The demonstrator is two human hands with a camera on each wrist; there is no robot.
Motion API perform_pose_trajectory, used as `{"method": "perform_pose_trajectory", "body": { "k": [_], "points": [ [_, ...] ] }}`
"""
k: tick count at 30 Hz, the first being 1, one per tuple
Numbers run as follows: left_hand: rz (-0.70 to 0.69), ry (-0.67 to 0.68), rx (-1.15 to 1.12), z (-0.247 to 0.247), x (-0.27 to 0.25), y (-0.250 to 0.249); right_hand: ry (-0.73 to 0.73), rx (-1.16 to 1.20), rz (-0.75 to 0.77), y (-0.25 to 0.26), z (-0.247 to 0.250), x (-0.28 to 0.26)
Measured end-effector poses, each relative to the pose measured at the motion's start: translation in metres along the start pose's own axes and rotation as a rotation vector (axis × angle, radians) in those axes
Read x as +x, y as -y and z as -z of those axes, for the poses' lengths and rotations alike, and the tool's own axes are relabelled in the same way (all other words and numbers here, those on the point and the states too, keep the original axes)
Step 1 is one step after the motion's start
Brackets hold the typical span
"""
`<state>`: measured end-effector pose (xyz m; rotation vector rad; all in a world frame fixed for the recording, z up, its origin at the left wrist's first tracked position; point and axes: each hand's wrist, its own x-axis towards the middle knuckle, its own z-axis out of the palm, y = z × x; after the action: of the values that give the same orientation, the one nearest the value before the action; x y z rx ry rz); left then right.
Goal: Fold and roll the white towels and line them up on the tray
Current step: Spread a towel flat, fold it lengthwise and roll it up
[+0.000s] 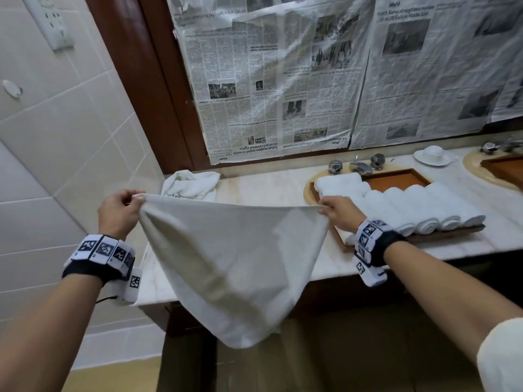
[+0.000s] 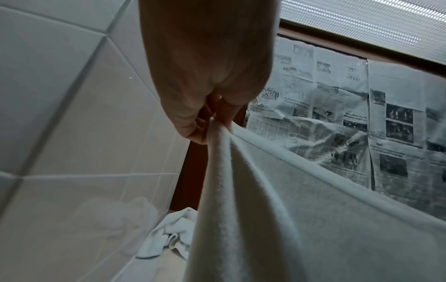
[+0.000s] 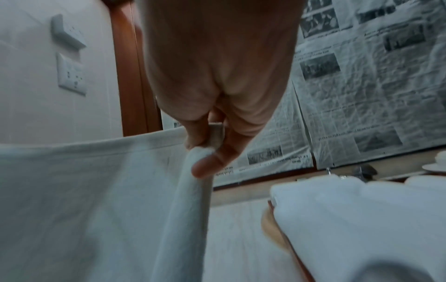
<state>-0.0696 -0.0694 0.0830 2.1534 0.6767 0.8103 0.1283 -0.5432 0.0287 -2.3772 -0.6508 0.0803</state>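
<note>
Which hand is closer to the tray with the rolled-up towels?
The right hand. It pinches a corner of the hanging towel right at the near left end of the tray. The left hand pinches the other corner, off toward the tiled wall.

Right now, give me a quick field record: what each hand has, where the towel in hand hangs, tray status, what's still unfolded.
left hand: pinches one top corner of the held towel
right hand: pinches the other top corner
held towel: stretched between the hands, hanging in front of the counter
tray: wooden, row of rolled towels on it
unfolded pile: crumpled on the counter's left end
</note>
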Motion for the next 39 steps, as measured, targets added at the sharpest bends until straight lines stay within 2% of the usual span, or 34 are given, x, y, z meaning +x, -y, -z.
{"method": "perform_pose_trajectory", "body": {
  "k": [5, 11, 17, 19, 25, 29, 34, 39],
  "points": [
    [0.002, -0.021, 0.112, 0.009, 0.006, 0.009, -0.045, 0.091, 0.067, 0.019, 0.045, 0.017],
    [-0.017, -0.021, 0.236, 0.012, 0.003, 0.001, -0.109, 0.116, 0.065, 0.035, 0.065, 0.024],
    [-0.055, 0.049, 0.31, 0.018, 0.015, -0.002, -0.109, 0.105, 0.065, 0.035, 0.077, 0.029],
    [-0.03, 0.091, 0.326, 0.018, 0.018, -0.005, -0.111, 0.108, 0.064, 0.034, 0.079, 0.031],
    [0.238, 0.223, -0.101, 0.009, 0.019, -0.011, -0.124, 0.112, 0.068, 0.033, 0.079, 0.033],
    [0.218, 0.226, -0.19, 0.006, 0.014, -0.011, -0.131, 0.124, 0.065, 0.033, 0.078, 0.033],
    [0.17, 0.206, -0.198, 0.008, 0.011, -0.007, -0.15, 0.107, 0.033, 0.032, 0.077, 0.03],
    [0.18, 0.159, -0.198, 0.006, 0.009, -0.004, -0.131, 0.062, 0.028, 0.034, 0.077, 0.025]
  ]
}}
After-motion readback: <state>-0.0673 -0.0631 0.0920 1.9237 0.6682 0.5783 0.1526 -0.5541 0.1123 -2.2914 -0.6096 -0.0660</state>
